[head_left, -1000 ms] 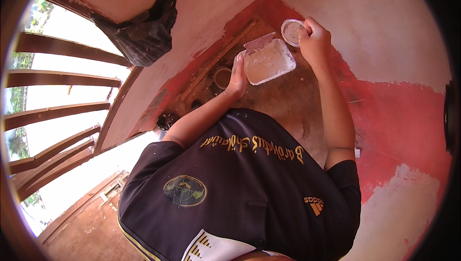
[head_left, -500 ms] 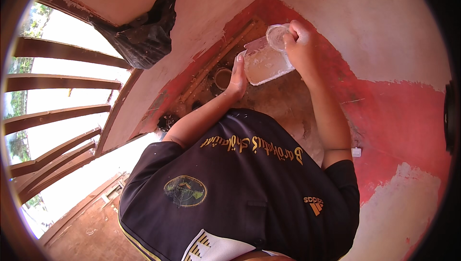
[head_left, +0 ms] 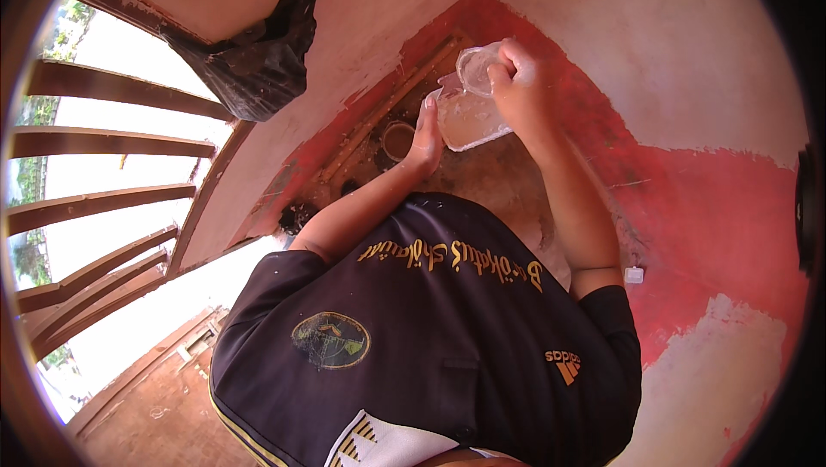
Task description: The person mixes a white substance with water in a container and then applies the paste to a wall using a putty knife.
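Note:
My left hand [head_left: 425, 139] supports a clear rectangular plastic tub [head_left: 470, 119] at its left side, with the fingers lying along the wall. Whitish residue coats the inside of the tub. In my right hand [head_left: 522, 87] is a clear round plastic cup [head_left: 477, 71], pinched at its right side between thumb and curled fingers. The cup is over the far part of the tub and covers some of it. From this angle I cannot tell whether cup and tub touch, nor what the cup contains.
A dark plastic bag [head_left: 258, 67] hangs by the slatted window [head_left: 112, 140] on the left. On the floor beyond my left hand stands a round pot [head_left: 398, 140] near a wooden strip [head_left: 387, 110]. A small white object [head_left: 634, 275] lies by my right elbow. Red-and-pale walls [head_left: 705, 200] meet in the corner.
My right hand has shifted a little to the left, carrying the cup farther across the tub. My left hand and the tub have hardly moved.

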Tool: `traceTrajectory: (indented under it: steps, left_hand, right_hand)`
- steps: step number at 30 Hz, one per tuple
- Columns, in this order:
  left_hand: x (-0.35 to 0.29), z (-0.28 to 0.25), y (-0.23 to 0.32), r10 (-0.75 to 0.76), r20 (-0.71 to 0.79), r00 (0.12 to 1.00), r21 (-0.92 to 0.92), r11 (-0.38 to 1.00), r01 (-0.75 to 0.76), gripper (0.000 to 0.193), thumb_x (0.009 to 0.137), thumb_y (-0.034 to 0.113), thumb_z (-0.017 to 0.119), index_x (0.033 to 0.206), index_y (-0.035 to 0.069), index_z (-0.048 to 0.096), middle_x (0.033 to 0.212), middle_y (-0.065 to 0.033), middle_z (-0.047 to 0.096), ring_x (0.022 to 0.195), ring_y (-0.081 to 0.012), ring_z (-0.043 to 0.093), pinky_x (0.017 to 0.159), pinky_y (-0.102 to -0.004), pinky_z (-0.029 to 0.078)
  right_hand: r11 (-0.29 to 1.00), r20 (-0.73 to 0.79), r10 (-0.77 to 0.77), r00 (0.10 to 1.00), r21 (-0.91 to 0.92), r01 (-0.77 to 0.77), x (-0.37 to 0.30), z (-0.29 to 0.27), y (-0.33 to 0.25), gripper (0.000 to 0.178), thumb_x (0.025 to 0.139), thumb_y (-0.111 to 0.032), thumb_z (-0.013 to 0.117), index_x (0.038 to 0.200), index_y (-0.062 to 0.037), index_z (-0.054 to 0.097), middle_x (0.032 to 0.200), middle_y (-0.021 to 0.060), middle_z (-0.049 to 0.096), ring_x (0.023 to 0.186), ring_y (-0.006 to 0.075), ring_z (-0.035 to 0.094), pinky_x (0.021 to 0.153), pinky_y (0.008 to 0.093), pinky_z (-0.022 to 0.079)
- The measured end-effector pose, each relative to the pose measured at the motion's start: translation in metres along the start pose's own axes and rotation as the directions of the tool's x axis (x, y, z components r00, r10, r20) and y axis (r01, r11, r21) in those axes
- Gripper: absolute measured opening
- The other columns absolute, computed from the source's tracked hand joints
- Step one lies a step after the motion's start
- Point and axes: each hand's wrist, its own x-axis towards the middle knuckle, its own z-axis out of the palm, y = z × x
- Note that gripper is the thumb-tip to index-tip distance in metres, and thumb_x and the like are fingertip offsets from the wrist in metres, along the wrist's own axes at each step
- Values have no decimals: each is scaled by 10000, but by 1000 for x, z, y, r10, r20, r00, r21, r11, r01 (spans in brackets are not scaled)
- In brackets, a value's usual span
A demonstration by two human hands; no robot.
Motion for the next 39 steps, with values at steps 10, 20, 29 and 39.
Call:
traceTrajectory:
  steps: [10,20,29,39]
  left_hand:
    - [-1,9,6,11,14,1000,44,999,-11,646,1116,509,256,1548,40,359,1545,-114,476,1434,-248,445,1209,-422,326]
    - [-1,7,5,-32,-7,999,-30,999,32,629,1125,487,260,1508,12,412,1499,-116,502,1384,-226,461,1192,-375,314]
    - [-3,6,4,-31,-10,999,-34,999,30,639,1122,499,257,1506,12,410,1497,-119,503,1383,-229,465,1190,-381,318]
    - [-9,12,13,-53,-37,998,-65,997,50,628,1119,505,279,1519,32,384,1483,-114,517,1367,-224,492,1174,-383,352]
  right_hand:
    - [998,33,-32,999,48,30,-2,7,1,139,818,-30,602,767,2,477,637,209,482,559,397,469,547,430,422]
    - [997,30,-57,998,57,55,-5,10,-7,123,823,-42,607,787,-3,496,674,217,522,624,446,544,565,451,437]
    - [999,50,-21,999,47,18,-8,13,-14,126,804,-41,618,782,-13,497,686,194,547,648,420,557,591,483,439]
    - [999,60,-18,998,36,16,-9,19,-11,156,801,-30,635,771,-19,481,678,177,524,631,402,539,579,476,427]
